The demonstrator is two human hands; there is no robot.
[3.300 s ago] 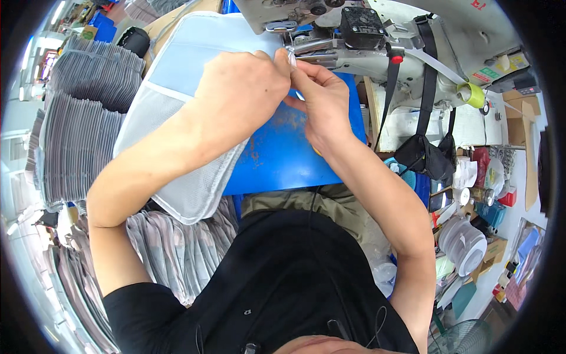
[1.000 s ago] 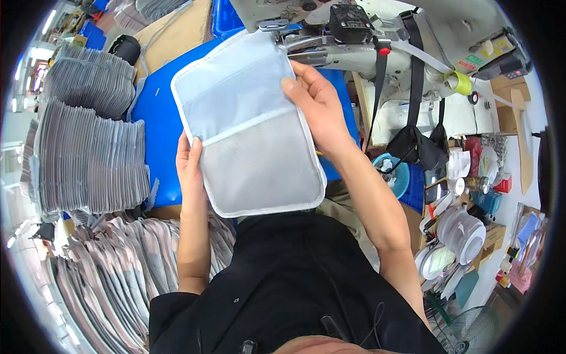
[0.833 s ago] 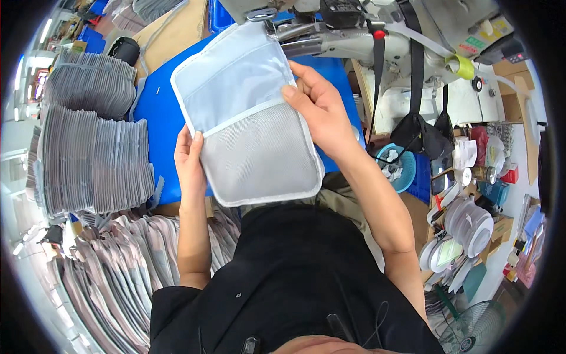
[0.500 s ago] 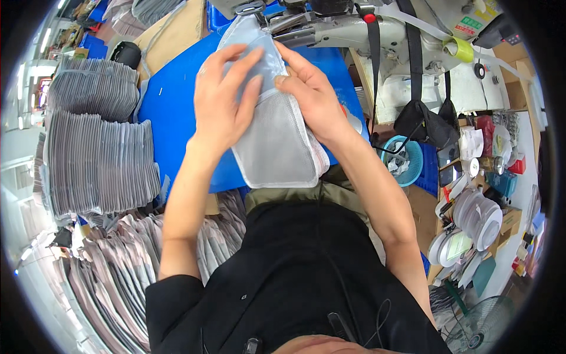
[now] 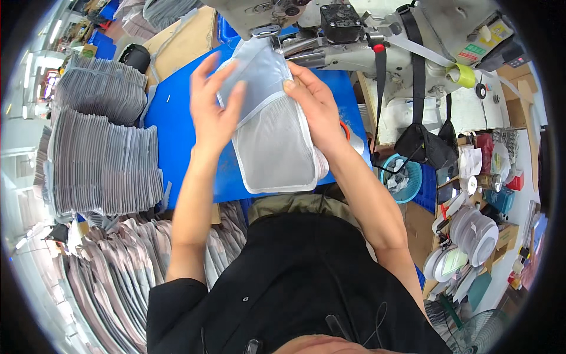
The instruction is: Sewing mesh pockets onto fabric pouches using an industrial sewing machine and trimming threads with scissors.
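A grey mesh fabric panel (image 5: 274, 156) with pale bound edges lies over the blue tabletop, its upper part smooth and shiny. The panel's far tip reaches the presser foot (image 5: 265, 32) of the sewing machine (image 5: 348, 50). My right hand (image 5: 320, 109) grips the right edge, thumb on top and fingers underneath. Over the left edge, my left hand (image 5: 213, 106) is open, its fingers apart and the fingertips slightly blurred. More layers show beneath the panel at its lower right corner.
Stacked grey pieces (image 5: 103, 165) stand left of the blue tabletop (image 5: 177, 112). Below them hang rows of grey and pinkish pieces (image 5: 124, 259). On the right are a turquoise basket (image 5: 407, 187) with scraps, a black pouch (image 5: 421, 141), white reels (image 5: 474, 236) and a fan (image 5: 480, 330).
My left hand has lifted its fingers off the panel's shiny part and shifted left to the edge. My right hand keeps its hold. The whole view has shifted slightly.
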